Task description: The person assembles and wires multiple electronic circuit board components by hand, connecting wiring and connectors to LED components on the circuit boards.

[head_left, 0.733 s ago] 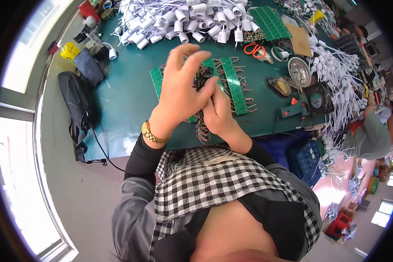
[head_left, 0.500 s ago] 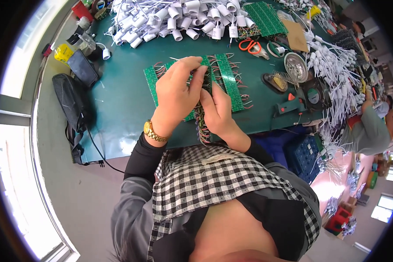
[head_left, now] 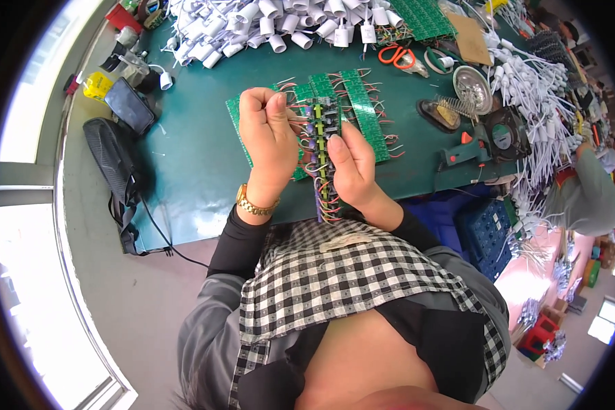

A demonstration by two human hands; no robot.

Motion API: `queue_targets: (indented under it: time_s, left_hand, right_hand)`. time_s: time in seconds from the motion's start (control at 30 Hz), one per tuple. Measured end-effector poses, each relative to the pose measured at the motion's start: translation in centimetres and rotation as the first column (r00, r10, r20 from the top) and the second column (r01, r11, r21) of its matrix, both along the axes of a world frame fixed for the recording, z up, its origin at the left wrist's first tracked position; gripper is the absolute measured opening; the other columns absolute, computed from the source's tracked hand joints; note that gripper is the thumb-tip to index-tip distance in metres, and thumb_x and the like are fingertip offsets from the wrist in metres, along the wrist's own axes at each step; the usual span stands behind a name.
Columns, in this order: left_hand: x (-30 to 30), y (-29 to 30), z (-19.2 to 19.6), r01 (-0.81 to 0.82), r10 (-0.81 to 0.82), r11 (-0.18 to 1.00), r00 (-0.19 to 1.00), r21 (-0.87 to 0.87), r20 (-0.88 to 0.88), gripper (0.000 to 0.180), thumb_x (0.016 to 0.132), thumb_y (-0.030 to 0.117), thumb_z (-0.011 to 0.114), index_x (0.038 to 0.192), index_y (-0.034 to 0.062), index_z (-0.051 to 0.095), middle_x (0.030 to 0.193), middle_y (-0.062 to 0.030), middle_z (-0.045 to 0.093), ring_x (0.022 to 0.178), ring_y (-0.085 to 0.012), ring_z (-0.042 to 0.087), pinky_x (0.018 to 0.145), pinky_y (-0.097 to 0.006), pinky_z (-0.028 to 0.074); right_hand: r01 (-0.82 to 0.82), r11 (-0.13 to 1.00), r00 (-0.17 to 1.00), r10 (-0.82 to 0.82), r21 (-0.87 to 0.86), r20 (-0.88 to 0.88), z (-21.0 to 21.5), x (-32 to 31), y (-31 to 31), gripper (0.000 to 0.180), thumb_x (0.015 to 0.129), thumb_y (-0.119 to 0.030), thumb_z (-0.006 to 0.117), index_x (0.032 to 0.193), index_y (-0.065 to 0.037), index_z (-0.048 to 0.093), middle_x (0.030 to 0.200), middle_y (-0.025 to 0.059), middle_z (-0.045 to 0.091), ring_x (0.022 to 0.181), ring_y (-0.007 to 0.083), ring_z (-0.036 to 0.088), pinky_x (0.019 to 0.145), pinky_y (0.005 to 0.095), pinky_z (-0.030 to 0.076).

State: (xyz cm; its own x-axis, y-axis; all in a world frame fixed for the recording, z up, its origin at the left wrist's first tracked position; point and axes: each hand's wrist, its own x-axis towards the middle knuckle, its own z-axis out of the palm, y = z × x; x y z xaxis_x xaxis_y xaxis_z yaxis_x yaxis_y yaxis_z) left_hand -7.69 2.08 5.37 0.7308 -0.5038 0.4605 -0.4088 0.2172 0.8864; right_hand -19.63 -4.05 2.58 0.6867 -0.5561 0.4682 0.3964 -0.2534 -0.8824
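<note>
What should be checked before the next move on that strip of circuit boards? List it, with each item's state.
1. Right hand has a grip on the strip of circuit boards: ok, it is held up off the table.
2. Left hand pinching at the wires by the strip's upper end: ok, though which wire it pinches, cannot tell.
3. Strip clear of the green boards lying on the green table mat: ok.
4. Orange scissors and soldering tool within reach: ok, both on the mat.
5. Solder joints sound: cannot tell, too small.
</note>
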Motion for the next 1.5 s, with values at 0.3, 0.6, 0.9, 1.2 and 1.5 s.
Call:
queue_targets:
  time_s: [0.3,0.6,0.9,1.2,1.5]
  left_hand:
    - [2.0,0.1,-1.3,0.009,-0.037,0.989,0.982,-0.150,-0.186,0.016,0.095,0.007,0.043,0.109,0.0011,0.039,0.084,-0.0098,0.057,0.070,-0.0107,0.054,0.067,-0.023,0.047]
    - [-0.3,0.3,0.4,0.258,-0.260,0.957,0.966,-0.134,-0.002,0.033,0.087,0.020,0.064,0.110,0.0019,0.047,0.072,-0.0010,0.055,0.060,-0.0050,0.049,0.053,-0.017,0.040]
    - [0.3,0.7,0.0,0.058,-0.089,0.982,0.983,-0.181,-0.164,0.034,0.095,0.031,0.049,0.074,0.0041,0.052,0.060,0.0022,0.050,0.051,-0.0036,0.044,0.046,-0.018,0.036]
    - [2.2,1.7,-0.6,-0.006,0.024,0.999,0.935,0.052,-0.354,0.034,0.094,0.032,0.051,0.079,0.0023,0.055,0.060,0.0017,0.049,0.050,-0.0039,0.041,0.046,-0.019,0.037]
    - [0.9,3.0,-3.2,-0.052,0.058,0.998,0.977,-0.033,0.205,0.013,0.082,0.011,0.065,0.076,0.0035,0.055,0.069,-0.0058,0.055,0.063,-0.0146,0.052,0.058,-0.026,0.042]
  right_hand:
    - [-0.082,0.932,0.997,0.079,0.352,0.023,-0.4,-0.4,-1.4,0.026,0.099,-0.022,0.036,0.104,0.000,0.048,0.085,0.0073,0.060,0.068,0.0097,0.056,0.062,0.0216,0.045]
    - [0.115,0.980,0.993,-0.120,-0.164,-0.021,0.4,0.1,-0.5,0.019,0.094,-0.018,0.048,0.095,0.001,0.052,0.064,0.0039,0.048,0.054,0.0104,0.042,0.049,0.0261,0.035]
    - [0.054,0.855,0.994,-0.094,-0.516,-0.052,-0.4,0.5,-1.6,0.030,0.088,-0.025,0.059,0.078,0.000,0.047,0.059,0.0127,0.045,0.045,0.0262,0.041,0.042,0.0329,0.033]
    - [0.013,0.985,0.998,-0.023,-0.174,-0.060,-0.8,1.0,-0.1,0.020,0.092,-0.018,0.055,0.085,0.001,0.053,0.060,0.0013,0.044,0.053,0.0064,0.037,0.046,0.0239,0.033]
    - [0.101,0.962,0.990,-0.123,0.255,0.072,-0.8,1.3,-1.7,0.014,0.093,-0.014,0.053,0.097,-0.001,0.055,0.068,-0.0071,0.049,0.058,-0.0006,0.037,0.051,0.0170,0.031]
